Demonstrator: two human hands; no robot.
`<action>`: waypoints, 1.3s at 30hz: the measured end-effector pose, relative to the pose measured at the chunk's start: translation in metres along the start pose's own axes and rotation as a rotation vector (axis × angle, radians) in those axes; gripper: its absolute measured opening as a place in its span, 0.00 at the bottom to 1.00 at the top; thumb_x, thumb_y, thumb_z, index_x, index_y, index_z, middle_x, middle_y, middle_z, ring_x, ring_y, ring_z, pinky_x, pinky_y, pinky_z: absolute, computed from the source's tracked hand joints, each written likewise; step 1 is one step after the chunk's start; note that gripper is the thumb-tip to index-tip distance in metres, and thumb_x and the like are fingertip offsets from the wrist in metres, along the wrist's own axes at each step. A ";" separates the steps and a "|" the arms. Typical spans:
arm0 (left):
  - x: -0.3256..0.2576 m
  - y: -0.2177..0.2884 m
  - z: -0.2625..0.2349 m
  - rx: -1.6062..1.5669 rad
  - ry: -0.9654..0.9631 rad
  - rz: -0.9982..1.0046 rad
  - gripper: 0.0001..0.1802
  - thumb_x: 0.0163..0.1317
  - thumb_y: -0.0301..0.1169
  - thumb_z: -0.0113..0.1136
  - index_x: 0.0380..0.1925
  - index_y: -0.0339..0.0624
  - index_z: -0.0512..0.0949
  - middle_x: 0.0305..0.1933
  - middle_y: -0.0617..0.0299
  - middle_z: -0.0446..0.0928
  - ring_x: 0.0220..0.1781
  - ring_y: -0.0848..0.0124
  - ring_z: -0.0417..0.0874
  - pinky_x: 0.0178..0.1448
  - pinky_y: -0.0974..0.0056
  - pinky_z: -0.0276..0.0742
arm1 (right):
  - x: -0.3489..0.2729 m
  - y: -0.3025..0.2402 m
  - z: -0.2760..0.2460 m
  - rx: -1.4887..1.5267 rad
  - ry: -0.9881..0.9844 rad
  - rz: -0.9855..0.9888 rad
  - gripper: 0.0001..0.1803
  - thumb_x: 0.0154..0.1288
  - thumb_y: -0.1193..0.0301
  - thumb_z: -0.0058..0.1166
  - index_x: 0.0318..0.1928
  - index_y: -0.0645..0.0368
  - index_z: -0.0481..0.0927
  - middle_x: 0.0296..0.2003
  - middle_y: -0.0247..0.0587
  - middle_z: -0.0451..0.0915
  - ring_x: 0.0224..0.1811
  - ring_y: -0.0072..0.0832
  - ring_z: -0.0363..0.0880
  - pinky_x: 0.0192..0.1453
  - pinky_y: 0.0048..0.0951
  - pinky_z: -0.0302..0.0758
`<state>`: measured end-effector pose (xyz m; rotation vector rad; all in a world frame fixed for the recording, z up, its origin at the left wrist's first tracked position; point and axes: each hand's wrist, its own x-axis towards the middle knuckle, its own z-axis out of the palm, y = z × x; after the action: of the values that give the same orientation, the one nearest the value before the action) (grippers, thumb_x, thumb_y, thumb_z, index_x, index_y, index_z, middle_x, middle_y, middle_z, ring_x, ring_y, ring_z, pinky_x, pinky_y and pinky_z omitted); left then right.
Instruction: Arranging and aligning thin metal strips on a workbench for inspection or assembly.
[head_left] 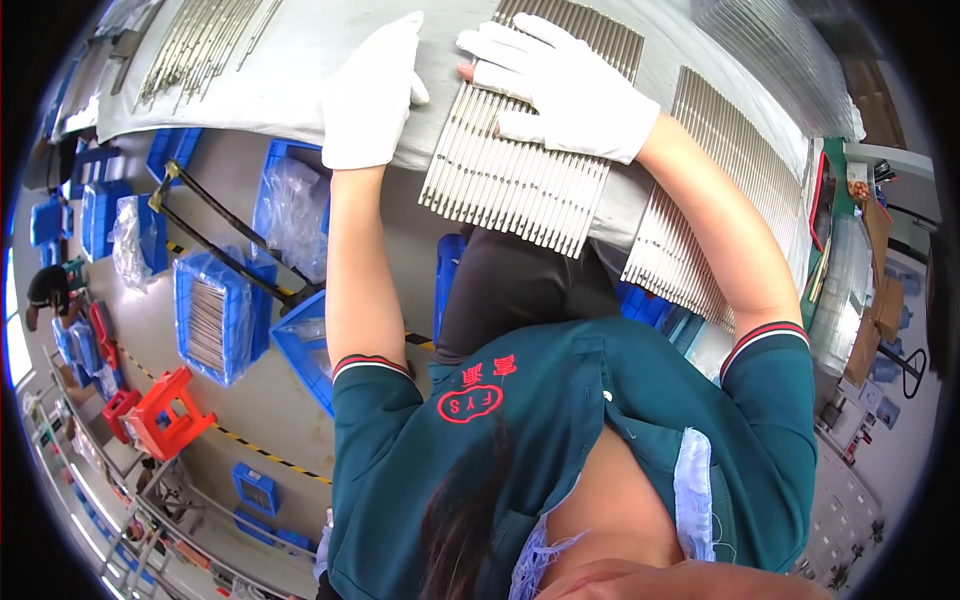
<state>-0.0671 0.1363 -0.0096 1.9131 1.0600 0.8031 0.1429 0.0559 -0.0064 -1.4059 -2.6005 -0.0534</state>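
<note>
While both white-gloved hands press flat, fingers spread, the right hand (pixel 560 85) rests on a row of thin grey metal rods (pixel 515 185) overhanging the grey table's near edge (pixel 615 215); left hand (pixel 370 95) rests beside it. Risk: rods could slide off w/ a nudge.

White gloves on hands (pixel 560 85); silver ribbed rods (pixel 515 185); grey table cover (pixel 300 50); blue crates (pixel 215 315); red stool (pixel 165 410)

Rods (pixel 515 185) lie side by side on the table (pixel 300 60). The right hand (pixel 560 85) rests on the rods. The left hand (pixel 370 90) lies on the table, just left of them. More rods (pixel 710 210) lie to the right. Bins (pixel 215 315) stand on the floor (pixel 250 400), left.
</note>
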 end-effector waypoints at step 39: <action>0.001 -0.003 0.001 0.093 -0.009 0.054 0.19 0.70 0.36 0.46 0.56 0.42 0.76 0.23 0.64 0.79 0.23 0.77 0.77 0.35 0.71 0.72 | 0.001 0.000 0.006 -0.033 0.138 -0.008 0.32 0.69 0.46 0.39 0.65 0.50 0.69 0.67 0.40 0.66 0.71 0.34 0.60 0.76 0.38 0.49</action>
<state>-0.0667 0.1378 -0.0130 2.0295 1.0607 0.7867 0.1417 0.0577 -0.0120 -1.3523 -2.5034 -0.1881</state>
